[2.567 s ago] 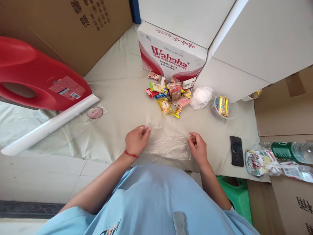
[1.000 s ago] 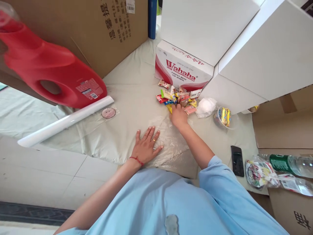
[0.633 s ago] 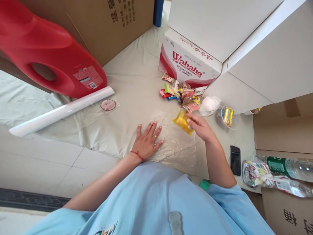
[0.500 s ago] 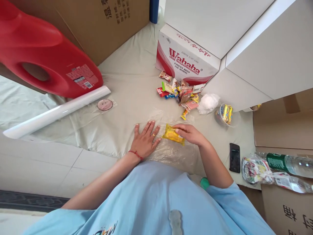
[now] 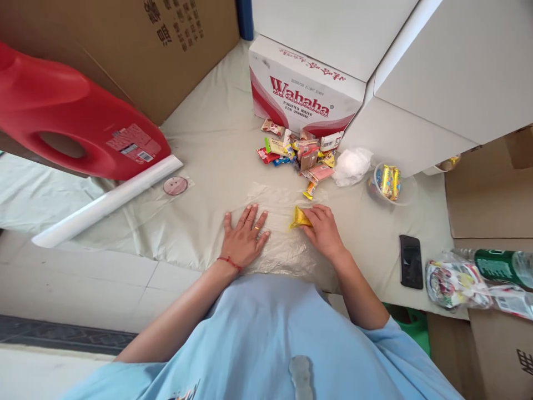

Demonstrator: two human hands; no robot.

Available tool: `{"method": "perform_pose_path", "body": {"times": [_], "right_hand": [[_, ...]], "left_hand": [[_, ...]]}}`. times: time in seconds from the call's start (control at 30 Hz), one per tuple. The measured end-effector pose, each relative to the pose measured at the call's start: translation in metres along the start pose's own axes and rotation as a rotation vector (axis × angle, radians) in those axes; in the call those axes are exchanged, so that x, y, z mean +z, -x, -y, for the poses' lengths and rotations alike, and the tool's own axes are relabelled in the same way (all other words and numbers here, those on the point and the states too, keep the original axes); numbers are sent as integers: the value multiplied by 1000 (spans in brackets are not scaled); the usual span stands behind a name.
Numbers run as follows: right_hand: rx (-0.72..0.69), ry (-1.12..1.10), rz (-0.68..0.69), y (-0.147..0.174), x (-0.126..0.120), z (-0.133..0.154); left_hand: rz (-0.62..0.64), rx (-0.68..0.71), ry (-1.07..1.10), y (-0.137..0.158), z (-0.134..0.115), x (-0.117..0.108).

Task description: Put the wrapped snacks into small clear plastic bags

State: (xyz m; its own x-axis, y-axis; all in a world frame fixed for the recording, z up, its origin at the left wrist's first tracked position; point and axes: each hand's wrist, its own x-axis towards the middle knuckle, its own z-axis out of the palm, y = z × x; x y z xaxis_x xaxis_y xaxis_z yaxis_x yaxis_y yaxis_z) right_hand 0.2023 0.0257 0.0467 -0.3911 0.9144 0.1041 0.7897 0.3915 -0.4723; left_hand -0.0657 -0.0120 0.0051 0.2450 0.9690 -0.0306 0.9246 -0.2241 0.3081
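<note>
My left hand (image 5: pixel 242 239) lies flat with its fingers spread on a clear plastic bag (image 5: pixel 287 253) laid on the cloth. In my right hand (image 5: pixel 323 229) is a yellow snack packet (image 5: pixel 300 217), gripped by its right side over the bag; the fingers cover part of it. Beyond the hands lies a heap of small wrapped snacks (image 5: pixel 308 160), with a thin yellow-and-brown one (image 5: pixel 309 190) nearest to me. A crumpled white plastic bag (image 5: pixel 353 165) sits to the right of the heap.
A Wahaba water carton (image 5: pixel 303 100) stands behind the snacks. On the right are a round clear tub (image 5: pixel 406 191) with yellow packets, a black phone (image 5: pixel 411 261) and a bottle (image 5: pixel 499 265). A white roll (image 5: pixel 108 203) and red jug (image 5: pixel 79 122) occupy the left.
My right hand has turned the yellow packet, so less of it shows, and its fingers now wrap its right side. My left hand stays flat. The camera view has shifted slightly.
</note>
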Motion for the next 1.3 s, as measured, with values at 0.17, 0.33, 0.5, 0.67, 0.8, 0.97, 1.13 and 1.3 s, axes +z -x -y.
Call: {"method": "perform_pose_path", "body": {"times": [0.17,0.33,0.5,0.67,0.8,0.97,1.13,1.3], "right_hand": [[-83,-37,-16,3,-14,20],[-99,39,186,-6,19,42],[-97,-87,66,22,7,24],[-127,-232,129,91,-26,-8],[-95,-156,99,128,-8,-16],[-86,-179,23,115,0,-16],[-99,-272,170,68,-42,-20],[148,-353,213,25,-46,-31]], "left_hand": [[9,-16,-8,-1,-1,-1],[-3,-4,10,-2,1,-1],[-95,71,190,17,23,-11],[21,361,312,60,55,-22],[152,403,235,74,67,-22],[154,469,277,59,74,-19],[113,418,415,22,76,-33],[24,133,388,-35,68,-46]]}}
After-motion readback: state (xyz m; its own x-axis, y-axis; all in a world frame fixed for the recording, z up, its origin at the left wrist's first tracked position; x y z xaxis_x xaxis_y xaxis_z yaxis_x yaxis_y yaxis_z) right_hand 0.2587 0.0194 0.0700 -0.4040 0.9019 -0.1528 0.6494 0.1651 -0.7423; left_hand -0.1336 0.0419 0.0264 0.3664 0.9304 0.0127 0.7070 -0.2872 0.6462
